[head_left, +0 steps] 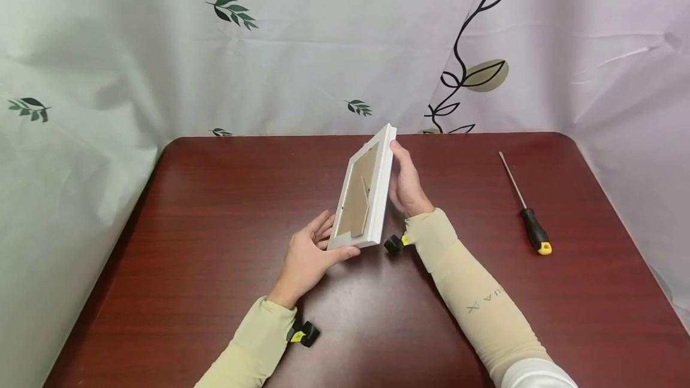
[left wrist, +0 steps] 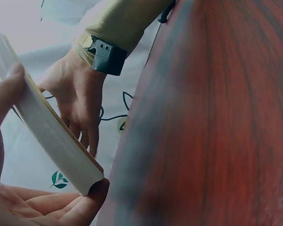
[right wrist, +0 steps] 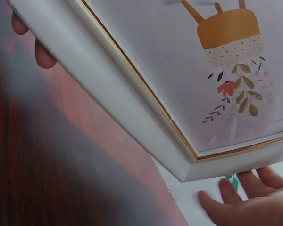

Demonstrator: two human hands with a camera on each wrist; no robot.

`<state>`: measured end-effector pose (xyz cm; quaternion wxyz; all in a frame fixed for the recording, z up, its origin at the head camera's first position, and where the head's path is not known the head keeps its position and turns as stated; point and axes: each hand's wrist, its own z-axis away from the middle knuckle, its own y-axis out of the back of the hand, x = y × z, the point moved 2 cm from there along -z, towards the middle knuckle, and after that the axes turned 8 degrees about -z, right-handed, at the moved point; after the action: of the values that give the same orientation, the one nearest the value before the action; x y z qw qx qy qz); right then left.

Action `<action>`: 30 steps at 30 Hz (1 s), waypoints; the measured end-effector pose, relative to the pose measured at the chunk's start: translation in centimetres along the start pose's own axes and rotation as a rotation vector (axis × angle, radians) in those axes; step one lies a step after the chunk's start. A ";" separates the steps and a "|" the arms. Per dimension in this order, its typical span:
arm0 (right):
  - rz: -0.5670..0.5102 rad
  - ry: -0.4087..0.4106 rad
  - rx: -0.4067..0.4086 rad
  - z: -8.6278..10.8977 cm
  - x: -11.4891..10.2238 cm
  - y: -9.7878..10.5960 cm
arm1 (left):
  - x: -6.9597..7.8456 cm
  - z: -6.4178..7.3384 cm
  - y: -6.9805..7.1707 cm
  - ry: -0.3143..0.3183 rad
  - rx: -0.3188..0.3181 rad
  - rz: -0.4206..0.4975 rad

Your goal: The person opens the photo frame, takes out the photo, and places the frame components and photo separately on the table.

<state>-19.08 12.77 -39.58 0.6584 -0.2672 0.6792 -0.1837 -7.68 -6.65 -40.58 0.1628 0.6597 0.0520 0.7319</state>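
Note:
A white picture frame [head_left: 386,190] is held tilted above the table. Its brown backboard [head_left: 356,190], with a stand flap, faces the head camera. My left hand [head_left: 308,254] grips the lower left corner, its thumb along the bottom edge. My right hand [head_left: 408,184] lies along the frame's right side and touches the edge near the top, fingers fairly straight; its thumb is hard to make out. In the right wrist view, the front shows a gold inner trim and a printed picture [right wrist: 236,61] of a plant and a spotted pot.
A screwdriver [head_left: 530,220] with a black and yellow handle lies on the right of the red-brown table [head_left: 205,214]. A white curtain [head_left: 302,47] with leaf prints hangs behind the table's far edge.

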 end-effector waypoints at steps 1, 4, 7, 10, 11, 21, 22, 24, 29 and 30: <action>0.010 0.000 0.012 0.0 0.0 0.0 | 0.0 0.0 0.0 0.004 0.004 -0.007; 0.038 0.001 0.038 0.2 -0.2 0.1 | 0.1 0.1 0.1 0.003 0.014 -0.031; 0.036 -0.001 0.053 0.2 -0.3 0.0 | 0.0 0.2 0.1 -0.001 0.020 -0.041; 0.012 0.018 0.058 0.1 -0.4 -0.1 | 0.0 0.2 0.3 -0.002 0.024 -0.048; 0.001 0.027 0.054 0.1 -0.5 -0.2 | -0.1 0.2 0.3 -0.003 0.025 -0.049; 0.040 0.122 0.062 0.0 -1.3 0.0 | 0.2 0.2 0.7 -0.026 0.044 -0.086; 0.044 0.132 0.063 0.0 -1.4 0.1 | 0.2 0.2 0.7 -0.029 0.047 -0.098; 0.049 0.148 0.061 0.0 -1.5 0.1 | 0.3 0.2 0.8 -0.037 0.053 -0.123; 0.055 0.187 0.067 0.1 -1.7 0.1 | 0.5 0.2 1.0 -0.065 0.069 -0.185; 0.056 0.195 0.068 0.2 -1.8 0.1 | 0.5 0.2 1.1 -0.070 0.072 -0.197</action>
<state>-18.93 13.93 -38.24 0.6029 -0.2062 0.7406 -0.2133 -7.73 -7.56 -39.73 0.2116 0.6821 0.1372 0.6864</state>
